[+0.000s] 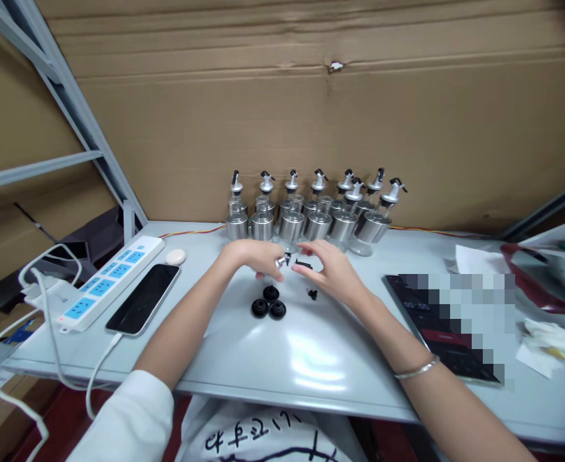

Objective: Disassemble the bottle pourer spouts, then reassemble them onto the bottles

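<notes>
My left hand point(264, 256) is closed around a silver pourer spout point(281, 261), its tip poking out past the fingers; the rest is hidden in the hand. To its right, my right hand point(330, 271) has thumb and forefinger spread apart. Between them is a small black piece point(304, 264) close to the thumb; whether they touch I cannot tell. Three round black stoppers point(271, 293) sit grouped on the table in front of my left hand. Some tiny black parts point(312, 294) lie below my right hand.
Behind my hands stand several steel-clad glass bottles point(292, 226), some topped with silver-and-black pourers point(318, 179). A power strip point(113, 282), a phone point(144, 300) and a round white object point(175, 256) lie left. A tablet point(436, 327) and crumpled paper point(547, 340) are right. Cardboard point(282, 122) walls the back.
</notes>
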Demonstrator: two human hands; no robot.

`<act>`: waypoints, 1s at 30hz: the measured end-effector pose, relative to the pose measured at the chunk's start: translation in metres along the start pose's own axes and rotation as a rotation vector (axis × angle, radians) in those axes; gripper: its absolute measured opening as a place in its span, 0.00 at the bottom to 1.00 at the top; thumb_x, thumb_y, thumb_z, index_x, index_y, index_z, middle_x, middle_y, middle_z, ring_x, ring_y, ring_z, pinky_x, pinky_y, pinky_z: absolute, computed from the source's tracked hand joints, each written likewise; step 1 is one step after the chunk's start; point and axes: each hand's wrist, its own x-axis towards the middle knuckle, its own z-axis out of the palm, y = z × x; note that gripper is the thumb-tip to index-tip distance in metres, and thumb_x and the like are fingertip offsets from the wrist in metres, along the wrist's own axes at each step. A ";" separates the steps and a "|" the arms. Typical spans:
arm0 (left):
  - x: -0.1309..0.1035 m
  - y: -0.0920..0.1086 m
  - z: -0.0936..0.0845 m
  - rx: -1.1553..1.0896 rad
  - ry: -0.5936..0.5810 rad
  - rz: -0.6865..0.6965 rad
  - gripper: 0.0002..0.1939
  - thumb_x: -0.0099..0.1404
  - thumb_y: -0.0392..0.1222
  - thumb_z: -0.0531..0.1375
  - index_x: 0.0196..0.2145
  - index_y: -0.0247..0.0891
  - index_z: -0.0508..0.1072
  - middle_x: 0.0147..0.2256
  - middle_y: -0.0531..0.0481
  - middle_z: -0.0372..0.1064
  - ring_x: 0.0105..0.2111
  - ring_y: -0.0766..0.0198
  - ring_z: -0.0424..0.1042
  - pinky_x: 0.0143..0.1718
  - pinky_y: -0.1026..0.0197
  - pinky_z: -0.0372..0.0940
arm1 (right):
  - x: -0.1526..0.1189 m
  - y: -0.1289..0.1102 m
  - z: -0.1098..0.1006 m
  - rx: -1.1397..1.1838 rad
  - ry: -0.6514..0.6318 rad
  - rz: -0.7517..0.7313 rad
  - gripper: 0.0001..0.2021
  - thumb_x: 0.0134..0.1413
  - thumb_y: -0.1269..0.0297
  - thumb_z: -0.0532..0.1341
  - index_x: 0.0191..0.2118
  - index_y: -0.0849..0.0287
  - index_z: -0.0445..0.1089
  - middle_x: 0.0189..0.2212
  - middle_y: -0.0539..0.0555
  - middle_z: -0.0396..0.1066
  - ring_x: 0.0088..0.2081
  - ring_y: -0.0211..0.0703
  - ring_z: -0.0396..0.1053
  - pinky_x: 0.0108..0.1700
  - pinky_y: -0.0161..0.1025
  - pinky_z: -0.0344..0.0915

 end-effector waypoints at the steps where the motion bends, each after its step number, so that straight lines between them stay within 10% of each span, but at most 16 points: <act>1: 0.002 0.004 0.002 -0.015 -0.013 0.013 0.16 0.57 0.50 0.57 0.37 0.35 0.66 0.29 0.49 0.71 0.24 0.65 0.69 0.27 0.64 0.58 | 0.000 -0.004 0.000 -0.015 -0.027 -0.023 0.16 0.58 0.52 0.55 0.40 0.60 0.69 0.32 0.57 0.70 0.36 0.47 0.68 0.39 0.42 0.63; 18: 0.000 0.016 0.004 -0.141 0.024 0.189 0.06 0.52 0.42 0.53 0.23 0.38 0.59 0.19 0.55 0.59 0.17 0.68 0.60 0.20 0.64 0.53 | 0.001 -0.020 0.009 -0.110 -0.084 -0.113 0.22 0.64 0.62 0.39 0.26 0.59 0.64 0.21 0.55 0.64 0.26 0.43 0.62 0.32 0.39 0.58; 26: -0.002 -0.008 -0.005 -0.351 0.332 0.304 0.07 0.55 0.38 0.53 0.26 0.39 0.55 0.26 0.56 0.53 0.23 0.71 0.56 0.23 0.67 0.52 | 0.001 -0.007 -0.006 0.338 0.092 0.341 0.27 0.62 0.50 0.38 0.26 0.59 0.67 0.25 0.55 0.71 0.29 0.41 0.68 0.33 0.36 0.62; 30: -0.007 -0.022 -0.008 -0.291 0.382 0.137 0.16 0.60 0.52 0.54 0.26 0.39 0.54 0.25 0.55 0.57 0.24 0.68 0.60 0.26 0.65 0.53 | 0.003 0.001 -0.016 0.195 -0.177 0.383 0.16 0.58 0.60 0.48 0.28 0.60 0.70 0.25 0.53 0.71 0.29 0.42 0.67 0.34 0.36 0.60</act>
